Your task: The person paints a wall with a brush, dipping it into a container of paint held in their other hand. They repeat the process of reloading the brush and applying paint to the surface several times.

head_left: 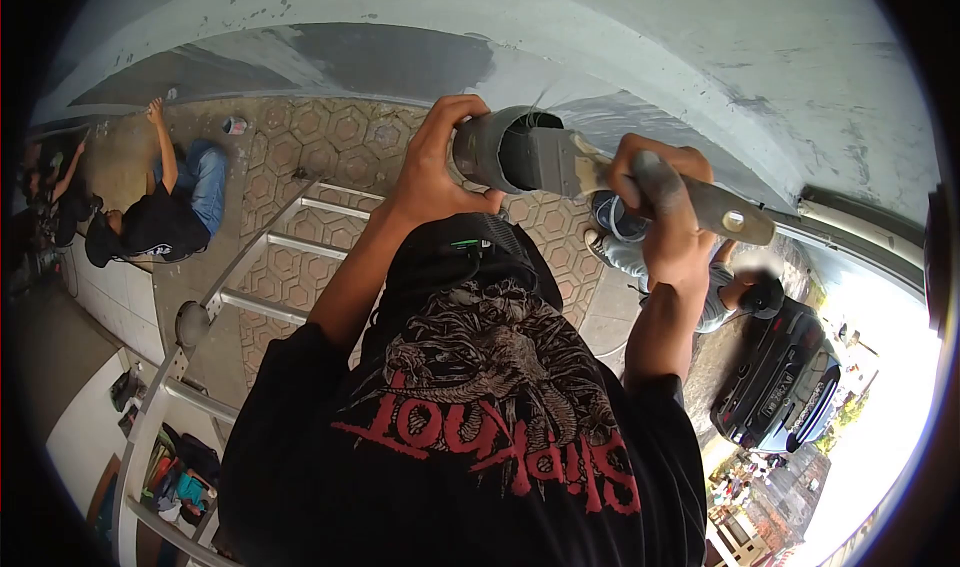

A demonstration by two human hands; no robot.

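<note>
My left hand (437,162) is wrapped around a dark, paint-stained cup (483,153), tilted with its mouth toward the right. In my right hand (660,197) is a wide paintbrush (585,167), its fingers closed around the handle, whose holed end (735,217) sticks out beyond the fist. The brush's head lies at the cup's mouth and overlaps its rim in this view. Both hands are held up in front of my chest, close below a wall (390,62) with patches of dark grey paint on a paler surface.
An aluminium ladder (265,302) stands at my left over hexagonal paving (300,137). On the left, a person in a dark shirt (165,217) sits with one arm raised. Another person (715,302) is below at the right, near a dark car (775,377). A small paint can (235,125) sits on the ground.
</note>
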